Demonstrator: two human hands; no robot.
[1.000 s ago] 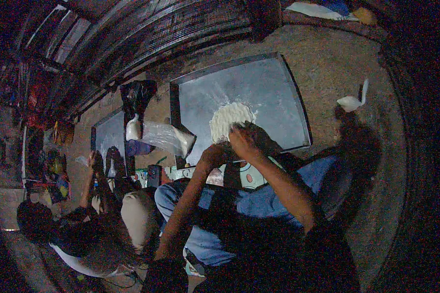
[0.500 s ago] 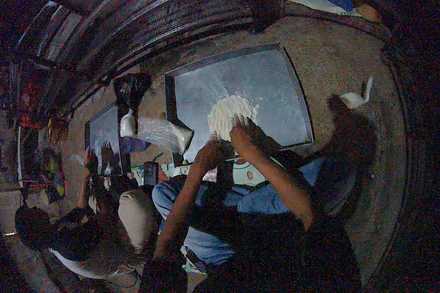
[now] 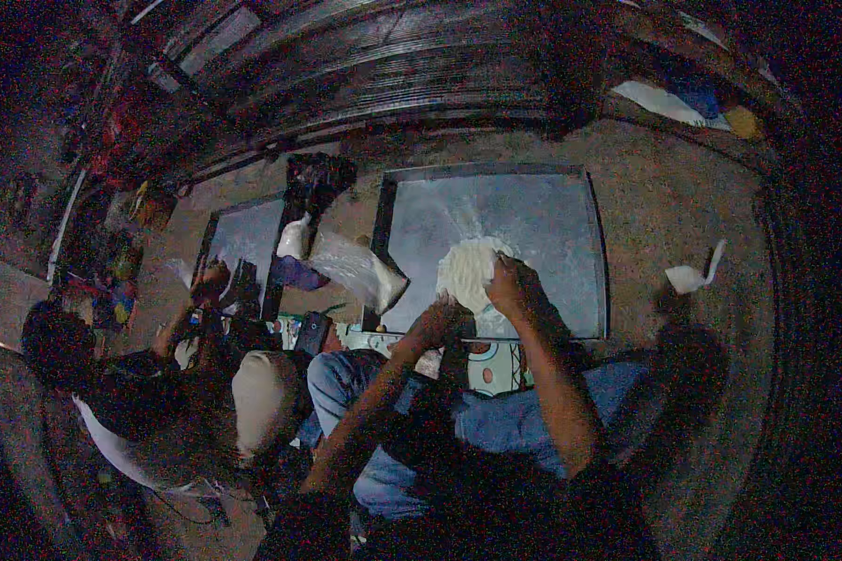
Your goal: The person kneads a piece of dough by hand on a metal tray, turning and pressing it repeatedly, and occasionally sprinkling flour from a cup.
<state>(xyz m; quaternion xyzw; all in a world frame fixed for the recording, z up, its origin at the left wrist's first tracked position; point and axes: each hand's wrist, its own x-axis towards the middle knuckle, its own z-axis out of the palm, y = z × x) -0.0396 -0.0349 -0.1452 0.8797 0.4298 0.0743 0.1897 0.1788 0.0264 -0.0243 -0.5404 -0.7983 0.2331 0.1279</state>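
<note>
1. In front of me a person sits on the ground in blue jeans (image 3: pixel 533 425), and both forearms reach forward over a grey tray (image 3: pixel 533 206) with a raised dark rim.
2. The pale dough (image 3: pixel 463 265) lies in this tray, in its lower middle part, as a flat, roundish sheet; white powder is spread on the metal around it.
3. The right hand (image 3: pixel 508 288) is at the right edge of the dough. Its fingers are bent and close together; I am not able to say if they pinch this edge or only press on it.
4. The left hand (image 3: pixel 436 321) is at the near left edge of the dough, lower than the right one. Its fingers look gathered, but it is too dark to judge how far they are parted or if they grip.
5. On the left side of the tray, a clear plastic bag (image 3: pixel 346 262) with white content lies across its rim, and a black bag (image 3: pixel 316 187) is just beyond.
6. Farther left, a co-worker's hand (image 3: pixel 213 280) is over a second tray (image 3: pixel 250 232).
7. On the ground at right is a small white bag (image 3: pixel 687 278).
</note>
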